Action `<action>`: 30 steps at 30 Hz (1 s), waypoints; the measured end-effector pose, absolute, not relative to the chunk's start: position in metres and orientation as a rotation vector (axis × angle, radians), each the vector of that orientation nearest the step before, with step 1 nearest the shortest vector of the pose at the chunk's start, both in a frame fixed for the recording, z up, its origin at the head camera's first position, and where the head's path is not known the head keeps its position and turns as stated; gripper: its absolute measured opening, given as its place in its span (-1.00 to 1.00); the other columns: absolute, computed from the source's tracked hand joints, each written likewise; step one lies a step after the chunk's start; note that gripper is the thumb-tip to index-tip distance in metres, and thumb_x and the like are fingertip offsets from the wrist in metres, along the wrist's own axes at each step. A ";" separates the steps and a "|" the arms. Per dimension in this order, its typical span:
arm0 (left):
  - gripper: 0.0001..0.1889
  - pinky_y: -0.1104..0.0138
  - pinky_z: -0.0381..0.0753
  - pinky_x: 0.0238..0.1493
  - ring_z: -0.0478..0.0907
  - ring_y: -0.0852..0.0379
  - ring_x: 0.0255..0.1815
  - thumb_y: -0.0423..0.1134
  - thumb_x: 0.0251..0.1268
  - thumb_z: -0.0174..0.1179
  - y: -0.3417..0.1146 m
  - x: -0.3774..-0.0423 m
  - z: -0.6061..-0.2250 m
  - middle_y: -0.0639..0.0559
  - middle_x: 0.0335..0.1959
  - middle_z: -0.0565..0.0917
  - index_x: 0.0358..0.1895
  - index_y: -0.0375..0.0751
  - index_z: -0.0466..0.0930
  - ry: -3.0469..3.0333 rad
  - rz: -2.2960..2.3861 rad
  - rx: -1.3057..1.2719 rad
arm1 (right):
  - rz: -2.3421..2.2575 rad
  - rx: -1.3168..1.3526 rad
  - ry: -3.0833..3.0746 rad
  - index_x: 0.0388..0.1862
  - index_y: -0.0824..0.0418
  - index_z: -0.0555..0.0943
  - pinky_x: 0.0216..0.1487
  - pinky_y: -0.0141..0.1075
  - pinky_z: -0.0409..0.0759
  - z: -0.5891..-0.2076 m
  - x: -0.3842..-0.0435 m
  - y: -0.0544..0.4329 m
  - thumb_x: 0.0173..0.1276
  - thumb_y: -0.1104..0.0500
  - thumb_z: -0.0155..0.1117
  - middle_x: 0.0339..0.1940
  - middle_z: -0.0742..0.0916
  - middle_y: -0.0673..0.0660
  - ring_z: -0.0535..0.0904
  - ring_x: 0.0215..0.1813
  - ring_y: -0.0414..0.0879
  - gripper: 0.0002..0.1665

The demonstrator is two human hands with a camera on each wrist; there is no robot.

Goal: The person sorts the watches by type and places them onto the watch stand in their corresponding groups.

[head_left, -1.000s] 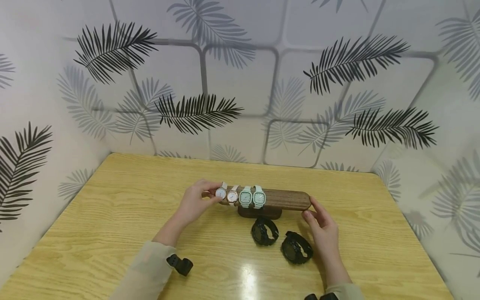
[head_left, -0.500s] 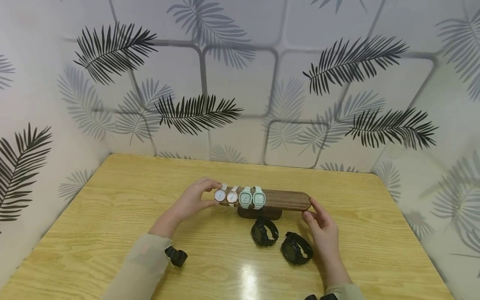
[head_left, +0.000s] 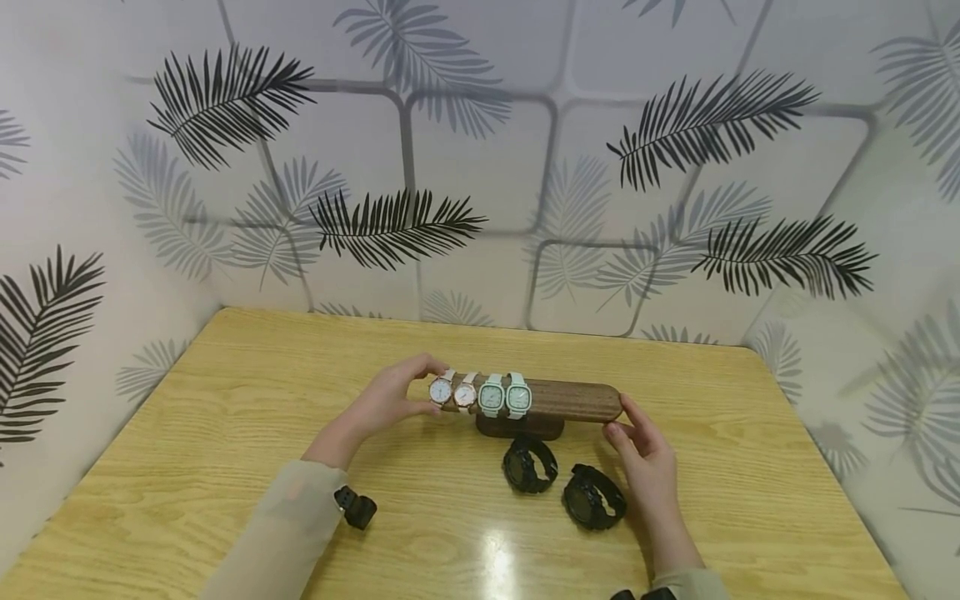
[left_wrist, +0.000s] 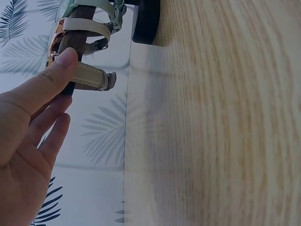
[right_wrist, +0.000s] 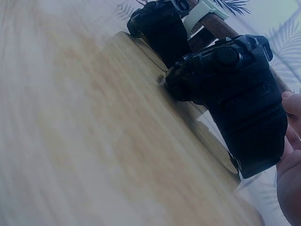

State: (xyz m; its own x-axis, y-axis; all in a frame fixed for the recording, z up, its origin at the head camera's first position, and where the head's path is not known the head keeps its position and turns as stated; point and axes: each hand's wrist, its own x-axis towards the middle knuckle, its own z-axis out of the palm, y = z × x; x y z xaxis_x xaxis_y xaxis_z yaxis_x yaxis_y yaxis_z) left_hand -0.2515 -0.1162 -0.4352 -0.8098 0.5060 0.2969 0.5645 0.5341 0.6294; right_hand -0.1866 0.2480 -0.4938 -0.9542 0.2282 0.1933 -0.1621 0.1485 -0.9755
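A dark wooden watch stand (head_left: 573, 400) stands on the table with its bar running left to right. My left hand (head_left: 384, 398) pinches the leftmost wristwatch (head_left: 440, 390), round and white-strapped, at the bar's left end. In the left wrist view, the thumb lies against this watch beside its strap (left_wrist: 90, 76). Next to it sit another round watch (head_left: 465, 395) with a pale strap and two square mint watches, one left (head_left: 491, 396) and one right (head_left: 518, 396). My right hand (head_left: 651, 467) grips the bar's right end between thumb and fingers.
Two black watches lie on the table in front of the stand, one near its base (head_left: 529, 464), the other (head_left: 593, 497) closer to my right forearm. A patterned wall (head_left: 480, 275) rises behind the wooden table (head_left: 247, 467).
My left hand has shifted slightly left and its fingers have moved off the leftmost watch's face, which now shows fully. The right hand and the stand have stayed put.
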 end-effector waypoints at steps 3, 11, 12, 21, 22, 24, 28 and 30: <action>-0.43 0.12 0.47 0.22 0.50 -0.06 0.12 -0.37 -0.06 0.47 -0.116 -0.251 -0.435 -0.09 0.06 0.59 0.11 -0.26 0.49 -2.679 -1.126 -0.949 | 1.870 -0.053 -2.129 0.36 0.16 0.42 -0.06 -0.50 0.60 -0.494 -0.186 0.247 0.36 0.27 0.24 -0.10 0.71 0.02 0.65 -0.14 -0.30 -0.42; -0.38 0.07 0.40 0.27 0.44 -0.09 0.23 -0.36 0.02 0.42 -0.120 -0.247 -0.431 -0.12 0.22 0.52 0.24 -0.27 0.48 -2.720 -1.095 -0.992 | 1.873 -0.054 -2.126 0.36 0.15 0.42 -0.06 -0.50 0.59 -0.492 -0.184 0.246 0.36 0.27 0.23 -0.10 0.72 0.03 0.66 -0.14 -0.30 -0.42; -0.39 0.07 0.41 0.27 0.44 -0.09 0.23 -0.37 0.03 0.41 -0.121 -0.247 -0.431 -0.12 0.23 0.51 0.24 -0.27 0.48 -2.715 -1.073 -1.007 | 1.878 -0.055 -2.124 0.36 0.16 0.42 -0.05 -0.50 0.59 -0.491 -0.184 0.246 0.36 0.28 0.23 -0.07 0.71 0.02 0.65 -0.14 -0.31 -0.42; -0.44 0.10 0.43 0.25 0.47 -0.10 0.20 -0.39 -0.04 0.43 -0.120 -0.252 -0.433 -0.11 0.19 0.55 0.15 -0.25 0.54 -2.679 -1.017 -1.042 | 1.905 -0.043 -2.103 0.35 0.25 0.40 -0.07 -0.46 0.62 -0.491 -0.184 0.246 0.35 0.37 0.20 0.00 0.66 0.01 0.66 -0.14 -0.29 -0.42; -0.45 0.09 0.44 0.24 0.48 -0.11 0.18 -0.38 -0.05 0.44 -0.120 -0.252 -0.433 -0.12 0.18 0.56 0.13 -0.24 0.55 -2.678 -1.027 -1.043 | 1.903 -0.037 -2.099 0.35 0.24 0.41 -0.08 -0.46 0.62 -0.491 -0.184 0.246 0.35 0.36 0.21 -0.01 0.66 0.00 0.66 -0.14 -0.30 -0.42; -0.44 0.10 0.47 0.22 0.50 -0.11 0.16 -0.37 -0.07 0.46 -0.119 -0.253 -0.434 -0.11 0.15 0.58 0.11 -0.23 0.54 -2.681 -1.055 -1.041 | 1.894 -0.025 -2.096 0.35 0.22 0.41 -0.08 -0.45 0.62 -0.492 -0.184 0.246 0.36 0.33 0.21 -0.01 0.67 0.01 0.66 -0.14 -0.30 -0.43; -0.40 0.11 0.47 0.22 0.50 -0.08 0.15 -0.36 -0.09 0.48 -0.118 -0.255 -0.435 -0.06 0.11 0.59 0.13 -0.18 0.50 -2.706 -1.121 -1.016 | 1.870 -0.002 -2.098 0.35 0.21 0.42 -0.09 -0.46 0.62 -0.493 -0.184 0.245 0.36 0.30 0.22 0.05 0.65 0.13 0.66 -0.15 -0.30 -0.43; -0.37 0.11 0.45 0.24 0.48 -0.08 0.17 -0.36 -0.09 0.48 -0.118 -0.256 -0.436 -0.05 0.11 0.58 0.16 -0.18 0.48 -2.718 -1.157 -0.999 | 1.869 0.010 -2.092 0.35 0.22 0.42 -0.08 -0.47 0.62 -0.493 -0.185 0.245 0.36 0.31 0.22 0.12 0.62 0.21 0.66 -0.15 -0.31 -0.43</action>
State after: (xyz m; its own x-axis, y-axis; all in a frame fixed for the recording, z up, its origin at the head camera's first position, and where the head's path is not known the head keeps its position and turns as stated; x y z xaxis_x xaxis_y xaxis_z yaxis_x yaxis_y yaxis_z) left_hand -0.2560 -0.1180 -0.4359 -0.7945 0.5496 0.2583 0.5671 0.5194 0.6392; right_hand -0.1848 0.2451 -0.4929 -0.9441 0.2144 0.2503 -0.2247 0.1371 -0.9647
